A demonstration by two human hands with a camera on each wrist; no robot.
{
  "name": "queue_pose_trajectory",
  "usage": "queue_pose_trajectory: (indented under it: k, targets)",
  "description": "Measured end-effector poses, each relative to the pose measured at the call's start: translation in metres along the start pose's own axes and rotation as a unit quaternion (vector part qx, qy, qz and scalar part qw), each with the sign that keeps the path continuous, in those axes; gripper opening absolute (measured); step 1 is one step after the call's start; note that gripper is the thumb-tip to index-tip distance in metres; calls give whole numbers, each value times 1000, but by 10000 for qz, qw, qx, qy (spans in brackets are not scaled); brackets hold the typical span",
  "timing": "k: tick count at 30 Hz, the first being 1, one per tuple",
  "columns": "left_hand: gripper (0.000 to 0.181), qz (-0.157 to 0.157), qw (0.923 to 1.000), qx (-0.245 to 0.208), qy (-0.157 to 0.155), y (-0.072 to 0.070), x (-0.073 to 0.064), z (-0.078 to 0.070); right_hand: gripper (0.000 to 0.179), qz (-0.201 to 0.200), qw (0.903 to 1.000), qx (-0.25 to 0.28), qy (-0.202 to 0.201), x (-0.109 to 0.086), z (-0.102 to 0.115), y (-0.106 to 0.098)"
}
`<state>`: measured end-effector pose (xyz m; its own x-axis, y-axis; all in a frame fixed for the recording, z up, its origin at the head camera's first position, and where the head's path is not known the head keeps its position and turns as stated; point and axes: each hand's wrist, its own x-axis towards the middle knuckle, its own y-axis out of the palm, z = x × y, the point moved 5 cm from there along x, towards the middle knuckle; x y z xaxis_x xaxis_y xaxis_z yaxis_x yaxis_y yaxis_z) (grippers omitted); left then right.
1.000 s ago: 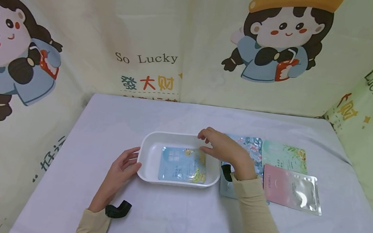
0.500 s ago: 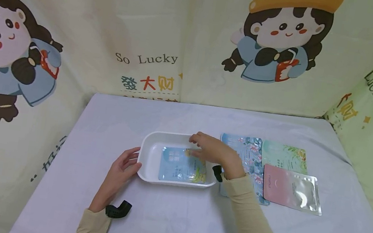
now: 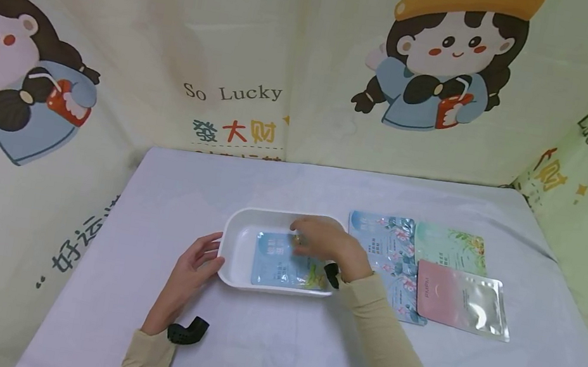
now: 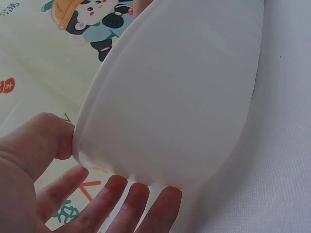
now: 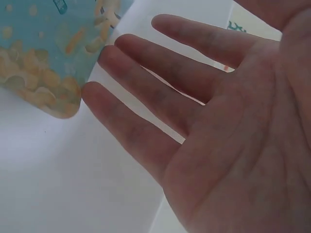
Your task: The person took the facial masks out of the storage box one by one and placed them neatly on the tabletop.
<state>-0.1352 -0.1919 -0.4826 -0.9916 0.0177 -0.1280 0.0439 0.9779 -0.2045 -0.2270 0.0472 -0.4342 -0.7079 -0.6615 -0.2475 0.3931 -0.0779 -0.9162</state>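
A white tray (image 3: 235,264) stands mid-table with a flat blue face mask packet (image 3: 272,263) lying in it. My left hand (image 3: 192,270) touches the tray's left end. In the left wrist view its thumb is at the rim and its fingertips (image 4: 167,199) rest against the outer wall. Over the tray's right part is my right hand (image 3: 320,239), hiding the packet's upper right. In the right wrist view that hand's fingers are extended, their fingertips (image 5: 92,92) right at the edge of the packet (image 5: 48,58), with nothing held in the palm.
Right of the tray lie two blue flowered packets (image 3: 379,226), one partly behind my right wrist. A green packet (image 3: 451,247) and a pink and silver packet (image 3: 460,300) lie beside them. Printed curtains (image 3: 321,85) stand behind the table.
My right hand has moved left and lower over the tray, to the packet. The left hand has stayed at the tray's left end.
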Motion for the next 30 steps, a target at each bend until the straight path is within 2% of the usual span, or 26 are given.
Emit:
queue_pose_trajectory:
  k: [4, 7, 14, 20, 30]
  targets:
    - [54, 46, 10000, 40, 32, 3, -5, -13, 48, 37, 10000, -19, 0, 2, 2, 2]
    - [53, 46, 10000, 43, 43, 3, -6, -16, 48, 62, 9999, 70, -59, 2, 2, 3]
    - [53, 38, 9999, 123, 5, 4, -8, -16, 37, -56, 9971, 506, -561, 3, 7, 4]
    - [53, 23, 9998, 181, 49, 5, -9, -16, 32, 35, 9976, 557, -419, 3, 8, 7]
    - [53, -4, 9999, 155, 4, 5, -8, -14, 19, -399, 9966, 390, -608, 6, 15, 6]
